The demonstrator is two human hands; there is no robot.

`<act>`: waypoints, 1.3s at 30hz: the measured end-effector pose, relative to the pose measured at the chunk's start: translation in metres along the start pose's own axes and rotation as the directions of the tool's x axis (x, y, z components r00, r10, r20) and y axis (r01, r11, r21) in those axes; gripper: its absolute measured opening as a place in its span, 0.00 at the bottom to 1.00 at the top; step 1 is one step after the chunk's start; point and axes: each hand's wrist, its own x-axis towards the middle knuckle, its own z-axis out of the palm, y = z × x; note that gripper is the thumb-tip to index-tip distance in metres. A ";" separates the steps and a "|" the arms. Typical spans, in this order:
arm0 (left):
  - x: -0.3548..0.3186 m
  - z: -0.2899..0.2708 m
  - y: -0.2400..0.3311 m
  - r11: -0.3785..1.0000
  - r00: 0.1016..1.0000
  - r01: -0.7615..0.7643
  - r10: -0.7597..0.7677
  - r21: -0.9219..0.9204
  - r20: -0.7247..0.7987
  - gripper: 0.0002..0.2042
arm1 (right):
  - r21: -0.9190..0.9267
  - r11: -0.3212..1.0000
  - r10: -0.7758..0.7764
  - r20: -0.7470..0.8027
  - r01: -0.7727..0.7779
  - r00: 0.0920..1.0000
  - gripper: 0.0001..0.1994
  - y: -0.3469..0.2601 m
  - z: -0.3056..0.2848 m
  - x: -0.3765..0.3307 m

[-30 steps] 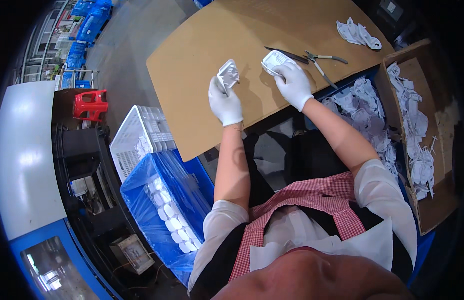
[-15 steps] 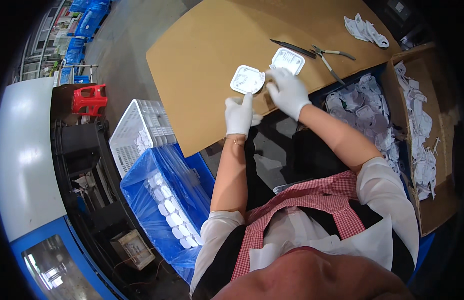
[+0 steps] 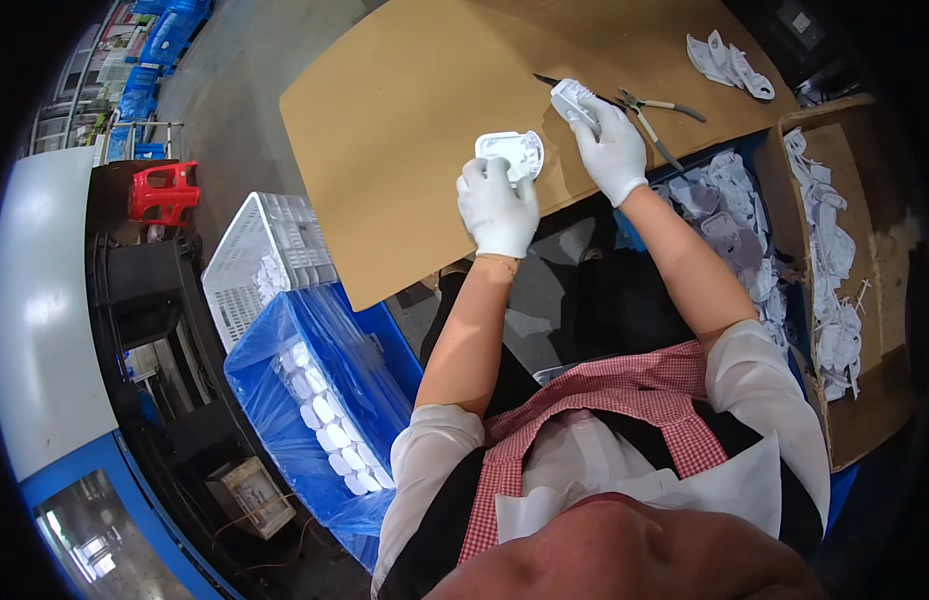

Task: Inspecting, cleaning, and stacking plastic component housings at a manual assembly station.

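In my gloved left hand (image 3: 499, 207) is a white plastic part (image 3: 510, 152) with rounded corners, gripped by its near edge over the front of the cardboard-covered table (image 3: 404, 130). My gloved right hand (image 3: 610, 152), to the right and a little farther off, grips a second white plastic part (image 3: 572, 104), tilted on edge. A black-bladed knife (image 3: 546, 79) lies partly hidden behind that part. Just right of my right hand rests a pair of cutting pliers (image 3: 649, 118) with pale handles.
Several white parts (image 3: 729, 66) lie at the table's far right. A bin of white pieces (image 3: 729, 215) and a cardboard box (image 3: 864, 400) stand to my right. At my left are a white crate (image 3: 309, 240) and a blue-lined bin (image 3: 274, 400) with stacked parts. A red stool (image 3: 164, 193) stands beyond.
Both white parts, flat on the table before, are now picked up. My left hand has closed on the left one; my right hand has moved right and tilted the other.
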 end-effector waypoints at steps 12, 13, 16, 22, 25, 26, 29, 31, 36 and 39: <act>0.003 0.023 -0.017 0.962 0.981 -0.147 0.172 -0.230 0.094 0.05 | 0.272 0.962 0.004 -0.132 0.032 0.991 0.13 -0.005 -0.013 -0.005; 0.003 0.019 -0.027 0.956 0.981 -0.145 0.172 -0.254 0.090 0.07 | 0.273 0.962 0.010 -0.125 0.024 0.992 0.13 -0.006 -0.014 -0.003; 0.003 0.011 -0.042 0.962 0.981 -0.077 0.120 -0.263 0.153 0.07 | 0.342 0.940 0.037 -0.137 0.012 0.990 0.12 -0.004 -0.015 -0.002; 0.021 -0.032 -0.027 0.884 0.965 0.097 0.029 -0.457 0.260 0.05 | -0.016 0.954 -0.297 0.123 0.301 0.947 0.09 0.010 -0.005 0.002; 0.023 -0.058 -0.018 0.869 0.983 0.018 0.075 -0.495 0.167 0.05 | -0.105 0.962 -0.220 0.256 0.254 0.941 0.09 0.008 -0.003 -0.002; 0.025 -0.065 -0.014 0.858 0.987 -0.050 0.121 -0.512 0.106 0.05 | -0.167 0.957 -0.174 0.319 0.236 0.932 0.09 0.008 -0.003 -0.002; 0.023 -0.086 -0.001 0.837 0.982 -0.018 0.118 -0.547 0.149 0.06 | -0.066 0.966 -0.227 0.237 0.249 0.945 0.10 -0.005 -0.011 -0.008; 0.021 -0.089 -0.004 0.825 0.979 -0.042 0.146 -0.564 0.142 0.07 | 0.220 0.957 -0.229 0.183 0.187 0.956 0.11 -0.023 -0.022 -0.009; 0.019 -0.096 -0.002 0.799 0.979 -0.116 0.192 -0.590 0.067 0.08 | 0.478 0.878 -0.138 0.276 -0.011 0.951 0.10 -0.055 -0.053 -0.013; 0.018 -0.100 0.001 0.826 0.973 -0.135 0.214 -0.548 0.083 0.09 | 0.715 0.698 -0.095 0.149 -0.041 0.984 0.09 -0.050 -0.062 -0.012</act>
